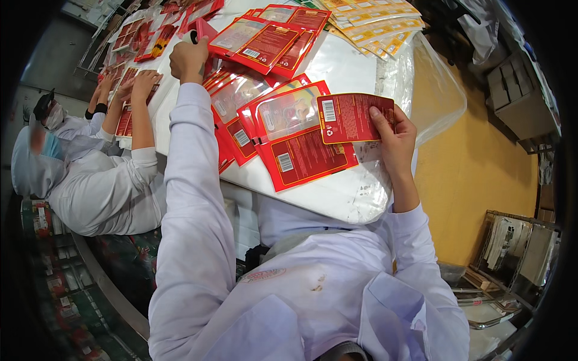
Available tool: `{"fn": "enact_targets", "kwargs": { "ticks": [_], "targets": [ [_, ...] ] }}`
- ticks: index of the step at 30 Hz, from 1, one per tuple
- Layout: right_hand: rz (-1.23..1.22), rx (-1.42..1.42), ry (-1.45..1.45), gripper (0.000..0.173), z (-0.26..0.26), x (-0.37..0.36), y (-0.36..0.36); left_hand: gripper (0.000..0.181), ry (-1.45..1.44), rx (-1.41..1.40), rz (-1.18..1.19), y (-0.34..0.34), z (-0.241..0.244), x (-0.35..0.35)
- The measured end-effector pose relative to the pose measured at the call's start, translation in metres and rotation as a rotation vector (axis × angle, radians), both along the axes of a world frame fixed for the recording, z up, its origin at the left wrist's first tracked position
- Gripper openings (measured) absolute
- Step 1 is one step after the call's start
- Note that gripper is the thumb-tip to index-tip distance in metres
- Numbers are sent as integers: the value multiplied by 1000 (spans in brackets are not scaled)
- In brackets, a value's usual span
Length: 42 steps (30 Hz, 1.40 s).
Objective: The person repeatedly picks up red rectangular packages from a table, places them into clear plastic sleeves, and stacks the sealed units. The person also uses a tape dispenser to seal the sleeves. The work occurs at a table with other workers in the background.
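My right hand (399, 140) pinches a dark red printed label card (345, 119) between thumb and fingers, with a barcode at its left end. The card overlaps the edge of a red plastic pouch (298, 149) with a clear window, which lies on top of a loose pile near the table's front edge. My left hand (188, 61) reaches far forward, its fingers curled against a pink tape dispenser (207, 30) with a dark-and-white roll. Whether those fingers grip anything is hidden. Another stack of red pouches (257, 43) lies just right of the dispenser.
The white table (347, 67) has clear plastic sheeting (435, 90) over its right edge. Yellow printed sheets (375, 20) are fanned at the back. On the left, two co-workers in white (108, 189) handle red packaging (125, 115). Metal racking (510, 252) stands at right.
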State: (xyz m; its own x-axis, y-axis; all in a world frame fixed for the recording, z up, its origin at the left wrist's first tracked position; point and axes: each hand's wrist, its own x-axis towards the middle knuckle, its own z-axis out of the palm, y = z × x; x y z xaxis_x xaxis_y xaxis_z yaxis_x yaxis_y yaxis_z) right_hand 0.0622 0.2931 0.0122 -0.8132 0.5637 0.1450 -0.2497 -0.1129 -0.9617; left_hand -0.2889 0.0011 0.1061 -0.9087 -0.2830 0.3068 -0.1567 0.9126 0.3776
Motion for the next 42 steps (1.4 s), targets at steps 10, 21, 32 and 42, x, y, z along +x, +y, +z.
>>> {"fn": "enact_targets", "kwargs": {
  "ticks": [10,21,32,42],
  "targets": [
    [-38,10,27,20,-2,3,2,124,146,-358,-767,102,-67,103],
    [-14,-4,31,19,-12,8,6,113,186,-245,-799,102,-62,107],
    [-13,-71,34,22,-11,4,14,25,264,17,-909,-44,-65,246],
    [204,21,-217,41,32,26,-53,102,46,-183,-1064,-17,-85,292]
  ]
}}
